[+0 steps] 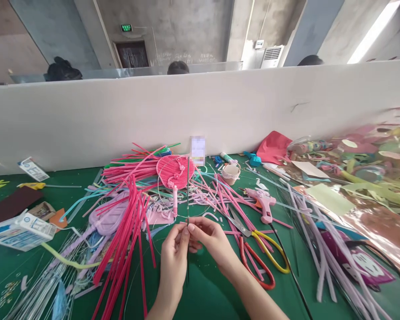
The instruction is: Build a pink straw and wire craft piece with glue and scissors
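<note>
Both hands meet at the front middle of the table. My left hand (pixel 177 249) has its fingers closed around a thin dark stick (pixel 188 195), which stands nearly upright. From the right, my right hand (pixel 210 238) pinches the same stick, thumb and fingertips close to the left thumb. Behind the stick lies a round pink piece (pixel 166 171) made of coiled pipe cleaners, with small knotted shapes and a pale pink stem (pixel 175 200) on it. Loose red-pink pipe cleaners (pixel 126 249) spread left of my hands.
Right of my hands lie scissors (pixel 258 249) with red and yellow handles and a pink glue gun (pixel 263 204) with its cord. A small paper cup (pixel 231 173) stands behind. Lilac strips (pixel 316 249) and paper scraps (pixel 370 191) cover the right. A white partition (pixel 120 120) closes the back.
</note>
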### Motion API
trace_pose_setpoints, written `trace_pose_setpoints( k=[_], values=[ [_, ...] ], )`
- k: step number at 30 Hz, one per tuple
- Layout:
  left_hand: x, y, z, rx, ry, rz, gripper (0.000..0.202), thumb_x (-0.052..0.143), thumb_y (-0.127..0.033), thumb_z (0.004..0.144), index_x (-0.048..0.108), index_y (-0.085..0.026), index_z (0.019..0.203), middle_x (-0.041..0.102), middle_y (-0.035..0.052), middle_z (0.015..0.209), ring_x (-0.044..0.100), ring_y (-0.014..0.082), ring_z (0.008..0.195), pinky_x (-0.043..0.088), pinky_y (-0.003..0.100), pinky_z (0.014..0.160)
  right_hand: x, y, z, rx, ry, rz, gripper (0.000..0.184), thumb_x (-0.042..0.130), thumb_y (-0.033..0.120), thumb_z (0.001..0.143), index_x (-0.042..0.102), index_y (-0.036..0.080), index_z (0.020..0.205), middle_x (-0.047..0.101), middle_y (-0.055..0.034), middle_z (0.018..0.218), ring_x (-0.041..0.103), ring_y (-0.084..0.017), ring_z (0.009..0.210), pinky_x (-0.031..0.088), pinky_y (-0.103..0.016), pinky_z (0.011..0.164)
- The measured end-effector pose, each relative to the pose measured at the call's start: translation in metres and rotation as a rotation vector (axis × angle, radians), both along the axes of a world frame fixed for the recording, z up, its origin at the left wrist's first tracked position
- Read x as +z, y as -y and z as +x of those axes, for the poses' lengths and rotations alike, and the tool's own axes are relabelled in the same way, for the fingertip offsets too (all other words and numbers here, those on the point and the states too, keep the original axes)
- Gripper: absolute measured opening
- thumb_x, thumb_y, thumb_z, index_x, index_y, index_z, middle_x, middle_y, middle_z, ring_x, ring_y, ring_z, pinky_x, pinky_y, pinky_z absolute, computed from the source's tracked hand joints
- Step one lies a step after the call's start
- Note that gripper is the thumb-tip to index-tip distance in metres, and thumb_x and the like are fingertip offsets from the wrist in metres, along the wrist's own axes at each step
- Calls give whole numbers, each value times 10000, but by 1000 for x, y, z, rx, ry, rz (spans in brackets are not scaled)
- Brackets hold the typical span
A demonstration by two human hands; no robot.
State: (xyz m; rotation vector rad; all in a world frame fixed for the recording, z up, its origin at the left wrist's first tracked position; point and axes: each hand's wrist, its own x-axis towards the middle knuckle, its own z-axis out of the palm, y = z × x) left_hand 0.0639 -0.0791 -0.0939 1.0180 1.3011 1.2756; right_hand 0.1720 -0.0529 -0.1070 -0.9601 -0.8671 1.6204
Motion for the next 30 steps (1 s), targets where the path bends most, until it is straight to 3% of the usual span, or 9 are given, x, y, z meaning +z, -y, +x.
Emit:
trace_pose_setpoints(
  k=[3, 7, 11, 14, 19, 25, 30],
  values=[
    [-1, 0, 1, 12, -9, 11, 406, 637, -561, 830, 659, -163, 913, 700, 48, 735, 671, 207, 666, 523, 278, 576, 3, 2, 1, 58, -50, 4, 402, 790, 496, 706, 700, 135, 858, 546, 39, 575, 444, -78, 508, 413, -235, 521],
    [-6, 0, -1, 15, 27, 27, 365, 658, -526, 828, 659, -162, 843, 688, 29, 691, 662, 188, 647, 520, 261, 587, 7, 3, 3, 101, -26, 40, 394, 789, 497, 708, 715, 133, 838, 617, 1, 648, 535, -103, 556, 457, -260, 582],
    [-11, 1, -2, 14, 37, 31, 347, 665, -503, 833, 649, -157, 810, 680, 17, 646, 665, 186, 624, 530, 270, 597, 9, 3, 5, 39, 23, 96, 346, 799, 476, 693, 739, 147, 783, 632, -6, 731, 549, -109, 586, 477, -256, 568],
    [-10, 2, -1, 43, 12, -5, 348, 655, -501, 842, 640, -155, 811, 676, 9, 627, 673, 187, 600, 543, 283, 603, 7, 3, 7, -15, 47, 84, 296, 819, 435, 678, 755, 156, 752, 671, -25, 812, 599, -130, 692, 502, -252, 639],
    [-6, 2, 2, 15, 73, -49, 336, 665, -481, 844, 657, -145, 840, 703, 17, 680, 691, 183, 615, 570, 299, 633, 4, 3, 9, -1, -4, 29, 275, 830, 419, 665, 760, 166, 745, 684, -20, 784, 613, -133, 697, 505, -261, 670],
    [-3, -3, -7, -246, 254, -178, 403, 625, -493, 876, 702, -112, 981, 762, 105, 832, 735, 248, 815, 588, 343, 721, 2, 1, 11, -16, -4, 23, 235, 836, 387, 660, 761, 168, 704, 659, -6, 786, 581, -100, 680, 459, -209, 592],
    [0, -6, -24, -471, 217, -262, 395, 654, -425, 880, 684, -124, 1133, 758, 146, 1051, 722, 272, 979, 569, 370, 847, 0, -1, 15, 4, 54, 5, 227, 820, 401, 674, 765, 185, 716, 676, -8, 731, 585, -119, 678, 463, -225, 597]
  ],
)
